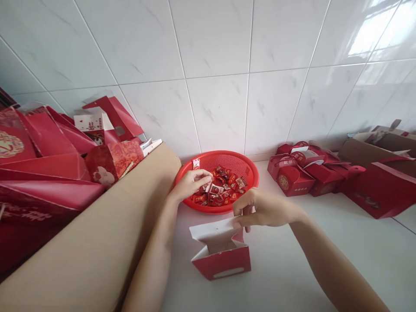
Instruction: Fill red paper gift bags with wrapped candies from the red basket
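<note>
A red plastic basket (252, 173) against the tiled wall holds many small wrapped candies (224, 187). Over its left side is my left hand (191, 184), fingers bent and drawn together just above the candies; whether a candy is between the fingertips is hidden. In front of the basket stands a red paper candy box (224, 262), white inside, with its top unfolded. No candy shows in the visible part of its inside. My right hand (256, 210) pinches the box's raised back flap at its right corner between thumb and fingers.
On the left, a large cardboard carton (130, 216) holds red gift boxes (61, 130). To the right sit several closed red boxes (294, 177), beside another cardboard box (364, 149) and a larger red box (383, 190). White wall tiles (217, 108) rise behind the basket.
</note>
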Action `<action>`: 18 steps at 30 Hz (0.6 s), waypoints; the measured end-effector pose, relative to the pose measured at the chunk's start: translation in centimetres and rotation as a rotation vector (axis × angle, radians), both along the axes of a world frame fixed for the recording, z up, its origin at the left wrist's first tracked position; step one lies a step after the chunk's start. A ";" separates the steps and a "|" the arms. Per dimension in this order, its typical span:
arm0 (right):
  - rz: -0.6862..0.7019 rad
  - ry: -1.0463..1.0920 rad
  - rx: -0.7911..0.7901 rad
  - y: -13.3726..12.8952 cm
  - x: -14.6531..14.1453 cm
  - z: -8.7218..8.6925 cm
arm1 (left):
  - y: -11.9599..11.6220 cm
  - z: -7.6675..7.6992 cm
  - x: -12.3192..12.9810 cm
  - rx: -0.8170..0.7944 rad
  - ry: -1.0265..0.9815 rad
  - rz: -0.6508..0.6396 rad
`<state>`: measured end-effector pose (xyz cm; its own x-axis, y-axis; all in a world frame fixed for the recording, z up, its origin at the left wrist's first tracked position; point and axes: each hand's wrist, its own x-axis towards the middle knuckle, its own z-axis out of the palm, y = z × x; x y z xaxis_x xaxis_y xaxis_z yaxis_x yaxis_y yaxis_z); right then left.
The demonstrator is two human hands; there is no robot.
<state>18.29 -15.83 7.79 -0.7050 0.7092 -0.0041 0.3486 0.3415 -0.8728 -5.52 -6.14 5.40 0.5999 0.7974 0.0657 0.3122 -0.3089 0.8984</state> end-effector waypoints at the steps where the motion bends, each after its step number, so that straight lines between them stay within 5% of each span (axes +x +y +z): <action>1: 0.007 0.000 0.006 0.2 0.1 0.0 | 1.1 -0.4 0.0 0.027 0.012 0.060; 5: 0.075 -0.021 0.040 1.0 0.9 -0.1 | 5.0 -1.8 0.6 0.123 0.151 0.189; 9: 0.063 0.043 0.056 2.8 2.2 0.1 | 7.4 -2.8 1.2 0.124 0.345 0.152; 13: -0.220 0.206 0.031 6.5 2.3 -1.2 | 8.1 -3.7 1.4 0.059 0.521 0.004; 18: -0.608 0.164 0.236 11.3 -0.2 -3.9 | 7.8 -4.3 1.3 0.107 0.659 -0.037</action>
<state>18.05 -4.52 3.89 -0.1577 0.9492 0.2724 0.4086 0.3139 -0.8571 -4.23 1.70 1.10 0.5689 0.7847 -0.2460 0.7724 -0.4071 0.4874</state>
